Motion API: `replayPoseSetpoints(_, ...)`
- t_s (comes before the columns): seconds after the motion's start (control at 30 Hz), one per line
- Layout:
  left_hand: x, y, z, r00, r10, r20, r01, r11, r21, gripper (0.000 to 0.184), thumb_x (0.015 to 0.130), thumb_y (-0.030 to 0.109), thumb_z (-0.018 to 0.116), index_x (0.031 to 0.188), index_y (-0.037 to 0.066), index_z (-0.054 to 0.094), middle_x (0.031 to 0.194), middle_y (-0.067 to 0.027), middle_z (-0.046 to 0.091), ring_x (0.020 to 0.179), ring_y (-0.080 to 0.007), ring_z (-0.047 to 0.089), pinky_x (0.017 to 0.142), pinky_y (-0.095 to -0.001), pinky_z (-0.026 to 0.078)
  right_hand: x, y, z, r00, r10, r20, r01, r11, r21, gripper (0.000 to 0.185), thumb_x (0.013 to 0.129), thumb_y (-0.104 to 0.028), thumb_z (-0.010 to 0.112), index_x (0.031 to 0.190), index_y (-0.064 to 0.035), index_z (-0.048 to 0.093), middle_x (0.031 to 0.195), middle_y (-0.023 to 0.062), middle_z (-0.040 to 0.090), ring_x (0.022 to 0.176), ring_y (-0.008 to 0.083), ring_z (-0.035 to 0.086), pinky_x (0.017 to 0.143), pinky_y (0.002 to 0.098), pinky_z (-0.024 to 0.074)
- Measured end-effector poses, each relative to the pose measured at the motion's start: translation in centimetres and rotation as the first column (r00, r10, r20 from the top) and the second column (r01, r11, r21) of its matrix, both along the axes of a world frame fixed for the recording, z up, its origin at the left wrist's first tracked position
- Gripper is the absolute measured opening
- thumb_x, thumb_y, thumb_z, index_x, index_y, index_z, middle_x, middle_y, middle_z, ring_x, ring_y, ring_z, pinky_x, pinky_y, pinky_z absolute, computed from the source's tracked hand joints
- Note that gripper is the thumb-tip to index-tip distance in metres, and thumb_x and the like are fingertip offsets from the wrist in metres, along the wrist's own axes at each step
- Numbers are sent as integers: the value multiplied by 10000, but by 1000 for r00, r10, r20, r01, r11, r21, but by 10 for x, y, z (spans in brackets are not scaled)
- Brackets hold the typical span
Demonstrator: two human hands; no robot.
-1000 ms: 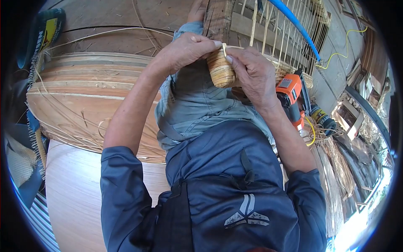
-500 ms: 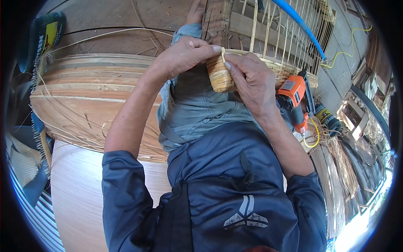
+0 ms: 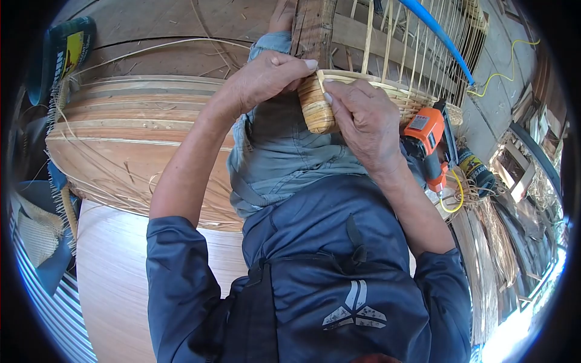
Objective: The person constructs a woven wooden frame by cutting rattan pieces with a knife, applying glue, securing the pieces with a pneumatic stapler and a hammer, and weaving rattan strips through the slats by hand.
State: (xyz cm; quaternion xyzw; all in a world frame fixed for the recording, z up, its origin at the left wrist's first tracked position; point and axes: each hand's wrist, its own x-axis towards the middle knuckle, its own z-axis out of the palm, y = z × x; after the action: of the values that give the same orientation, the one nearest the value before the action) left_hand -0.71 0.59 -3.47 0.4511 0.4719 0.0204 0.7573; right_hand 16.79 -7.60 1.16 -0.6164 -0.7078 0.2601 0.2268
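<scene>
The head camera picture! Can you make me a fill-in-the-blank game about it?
1. In the picture, the wrapped end is right of the left hand and ____ of the right hand.
2. The colour of the thick hose is ____.
3. The brightest colour on the power tool is ____.

Missing words: left; blue; orange.

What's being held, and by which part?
The right hand pinches a pale strip near its lower end; the left hand is by its upper end, its grip unclear.
</scene>
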Motion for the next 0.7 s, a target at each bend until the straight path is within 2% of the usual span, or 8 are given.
replayPoseSetpoints(0.03,0,1,1,1000,-11,-7,11,1000,-8,456,853,407,535,532,93,460,541,57,360,533,-73,303,495,-250,248,-1,0,0,1000,-2,24,1,1000,10,122,793,-134,628,908,-94,642,675,38,542,626,212,560,553,338,417)
replayPoseSetpoints(0.17,-1,1,0,1000,-22,8,22,1000,-4,457,854,410,541,534,93,462,545,60,363,537,-70,310,496,-247,252,-3,0,0,996,-2,85,2,1000,1,124,785,-136,634,903,-97,633,676,28,539,617,204,556,549,334,417)
replayPoseSetpoints(0.4,0,-1,-1,1000,-15,5,15,1000,27,420,830,403,585,651,24,602,584,61,422,577,-61,360,528,-237,312,-3,0,-5,996,-32,83,27,997,66,126,783,-118,629,905,-89,615,668,34,520,595,210,543,544,332,426)
replayPoseSetpoints(0.47,1,0,0,1000,-29,-2,29,999,28,422,825,408,591,679,12,624,592,59,432,583,-61,366,534,-237,320,-2,0,-3,993,18,119,-25,998,55,126,782,-114,629,903,-85,610,673,37,520,599,214,545,552,337,432)
replayPoseSetpoints(0.53,3,-2,2,1000,-12,-15,13,998,62,414,856,377,568,539,124,488,544,88,350,521,-40,297,481,-229,222,-4,2,-2,993,21,119,-28,998,56,126,782,-114,628,903,-85,609,674,38,520,602,214,547,553,338,433)
replayPoseSetpoints(0.7,3,-3,1,1000,-15,-11,16,995,95,419,858,375,566,532,122,486,544,89,342,525,-42,289,488,-231,223,-2,1,-1,992,44,117,-48,998,34,124,781,-118,629,899,-84,610,681,40,525,616,212,554,557,336,437)
